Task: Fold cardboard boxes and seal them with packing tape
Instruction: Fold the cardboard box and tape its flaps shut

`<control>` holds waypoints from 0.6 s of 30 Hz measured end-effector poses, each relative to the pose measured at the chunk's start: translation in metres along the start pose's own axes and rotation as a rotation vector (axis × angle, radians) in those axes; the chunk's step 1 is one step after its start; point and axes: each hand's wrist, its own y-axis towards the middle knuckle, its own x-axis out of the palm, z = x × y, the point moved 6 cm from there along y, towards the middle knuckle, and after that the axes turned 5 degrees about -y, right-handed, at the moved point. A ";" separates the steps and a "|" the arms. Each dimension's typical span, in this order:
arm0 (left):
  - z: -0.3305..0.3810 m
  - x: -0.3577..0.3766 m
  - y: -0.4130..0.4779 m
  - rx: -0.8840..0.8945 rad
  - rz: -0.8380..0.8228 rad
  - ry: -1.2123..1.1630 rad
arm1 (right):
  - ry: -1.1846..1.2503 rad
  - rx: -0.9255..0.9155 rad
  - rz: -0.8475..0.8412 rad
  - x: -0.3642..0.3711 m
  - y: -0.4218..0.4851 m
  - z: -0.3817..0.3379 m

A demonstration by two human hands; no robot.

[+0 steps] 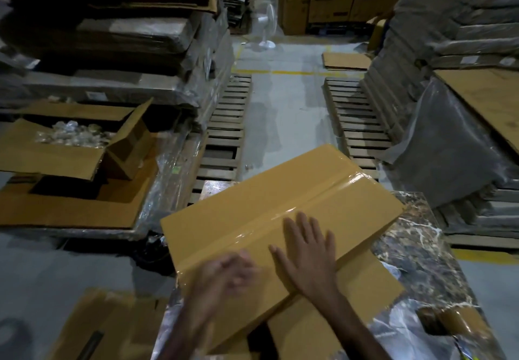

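Closest to the lens, the left hand [224, 274] hovers over the near corner of the tan, flat-topped cardboard box [252, 199], but it is smeared by motion and I cannot tell whether its fingers are curled or holding anything. Just beside it, the right hand [306, 250] lies flat with fingers spread, palm pressing on the box top next to the glossy strip of clear packing tape [323, 195] that runs along the centre seam. This box sits skewed on the dark marble-patterned tabletop [421, 250], partly over another sheet of tan cardboard [337, 323]. It looks light and probably empty, stiff along its edges yet likely to bow inward near the seam, so it is best taken by two opposite edges or corners. The tape looks slick and the board smooth, so flat palms may slide. No tape roll or dispenser is in view; the box's underside and near side are hidden by the arms, and its depth is hard to judge.
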 end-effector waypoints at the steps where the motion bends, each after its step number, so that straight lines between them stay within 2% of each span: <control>1: 0.027 -0.034 0.007 0.186 0.159 0.124 | 0.109 0.108 0.066 -0.002 -0.031 0.010; 2: 0.054 -0.061 0.012 0.346 0.300 0.310 | 0.247 0.218 0.104 -0.002 -0.059 0.015; 3: 0.071 -0.081 0.020 0.417 0.392 0.483 | 0.408 0.332 0.109 0.001 -0.082 0.014; 5: 0.085 -0.111 0.053 0.441 0.522 0.739 | 0.722 0.552 0.022 0.011 -0.108 0.001; 7: 0.087 -0.123 0.083 0.336 0.481 0.830 | 0.893 0.628 -0.083 0.018 -0.111 -0.016; 9: 0.077 -0.129 0.094 0.285 0.493 0.755 | 0.900 0.609 -0.126 0.021 -0.101 -0.027; 12: 0.058 -0.119 0.081 0.353 0.550 0.635 | 0.861 0.589 -0.075 0.014 -0.079 -0.012; 15: 0.035 -0.094 0.057 0.378 0.499 0.672 | 0.761 0.568 0.010 -0.002 -0.054 0.035; 18: -0.001 -0.050 0.030 0.346 0.419 0.805 | 0.615 0.516 0.042 -0.026 -0.030 0.088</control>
